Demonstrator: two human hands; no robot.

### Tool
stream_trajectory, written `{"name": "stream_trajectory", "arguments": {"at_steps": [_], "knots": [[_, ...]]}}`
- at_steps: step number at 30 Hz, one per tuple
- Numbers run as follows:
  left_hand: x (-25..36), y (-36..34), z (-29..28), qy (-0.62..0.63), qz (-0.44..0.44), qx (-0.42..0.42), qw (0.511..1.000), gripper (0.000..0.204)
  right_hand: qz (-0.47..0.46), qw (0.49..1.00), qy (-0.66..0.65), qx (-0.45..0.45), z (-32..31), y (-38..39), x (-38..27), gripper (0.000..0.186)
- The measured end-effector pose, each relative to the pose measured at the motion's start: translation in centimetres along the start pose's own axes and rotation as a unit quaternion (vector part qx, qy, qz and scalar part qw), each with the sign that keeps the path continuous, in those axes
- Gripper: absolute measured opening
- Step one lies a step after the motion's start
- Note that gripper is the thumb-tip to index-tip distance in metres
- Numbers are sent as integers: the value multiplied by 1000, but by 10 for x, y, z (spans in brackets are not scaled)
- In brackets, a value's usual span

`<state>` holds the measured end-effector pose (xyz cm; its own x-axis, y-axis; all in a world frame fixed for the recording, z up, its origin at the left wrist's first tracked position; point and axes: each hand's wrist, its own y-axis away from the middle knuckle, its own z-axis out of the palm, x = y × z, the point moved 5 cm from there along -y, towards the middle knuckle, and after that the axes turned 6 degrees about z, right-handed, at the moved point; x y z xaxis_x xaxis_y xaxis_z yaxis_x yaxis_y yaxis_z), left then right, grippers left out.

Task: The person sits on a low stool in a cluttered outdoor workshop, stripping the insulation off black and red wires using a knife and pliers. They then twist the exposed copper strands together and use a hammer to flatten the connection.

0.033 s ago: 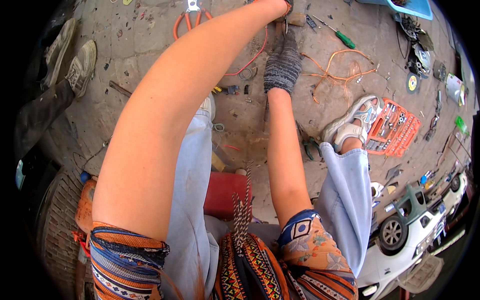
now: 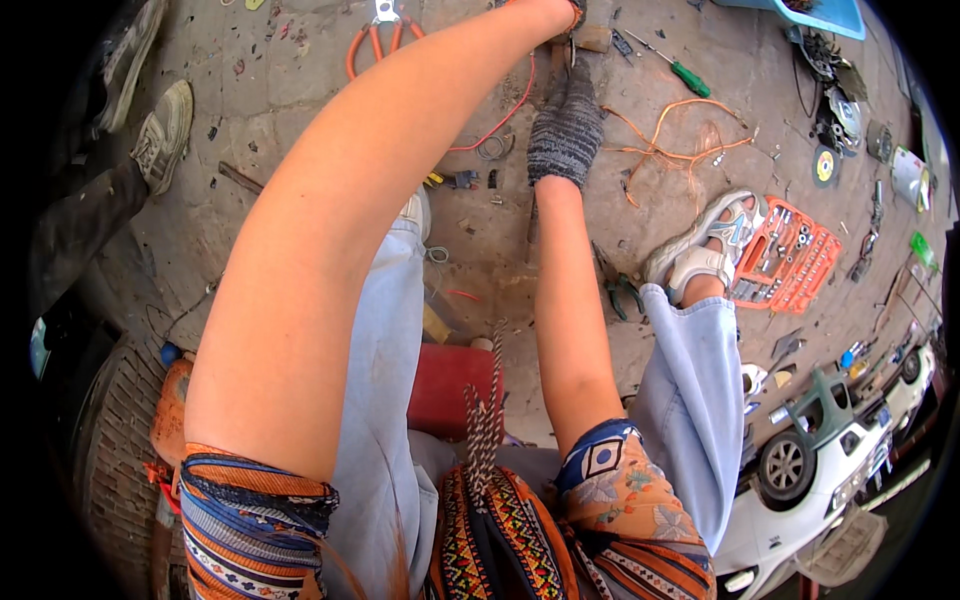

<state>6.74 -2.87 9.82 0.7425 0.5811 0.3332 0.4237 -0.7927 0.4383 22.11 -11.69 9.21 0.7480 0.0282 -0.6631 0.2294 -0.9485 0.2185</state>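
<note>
My right hand (image 2: pixel 565 130), in a grey knitted glove, reaches to the top middle. Its fingers are closed near a small metal piece (image 2: pixel 572 52); what they grip is hidden. My left arm crosses from the lower left, and my left hand (image 2: pixel 577 14), in a dark glove, is mostly cut off by the top edge, with its fingers out of sight. Beside the fingertips of the right hand lies a brown block (image 2: pixel 594 39). A dark bar (image 2: pixel 532 235) shows beside the right wrist, partly hidden.
Orange-handled pliers (image 2: pixel 385 35), a green screwdriver (image 2: pixel 690 80) and orange wire (image 2: pixel 670 150) lie on the floor. An orange socket set (image 2: pixel 790 260) sits by my right sandal. Behind my feet is a red box (image 2: pixel 450 395). Another person's shoe (image 2: pixel 163 140) stands at left.
The other person's farther shoe at the left edge has shifted up and slightly right. My hands and the tools look the same.
</note>
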Motion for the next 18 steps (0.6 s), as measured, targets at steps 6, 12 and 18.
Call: {"name": "stream_trajectory", "arguments": {"at_steps": [6,12,18], "knots": [[-4,-2,2,2,-5,10,1000,27,-5,1000,10,-5,1,2,-2,31],[-4,-2,2,4,8,12,1000,27,12,1000,20,-5,1,3,-1,32],[-2,1,2,14,10,21,1000,28,121,987,37,-94,1,-1,-7,34]]}}
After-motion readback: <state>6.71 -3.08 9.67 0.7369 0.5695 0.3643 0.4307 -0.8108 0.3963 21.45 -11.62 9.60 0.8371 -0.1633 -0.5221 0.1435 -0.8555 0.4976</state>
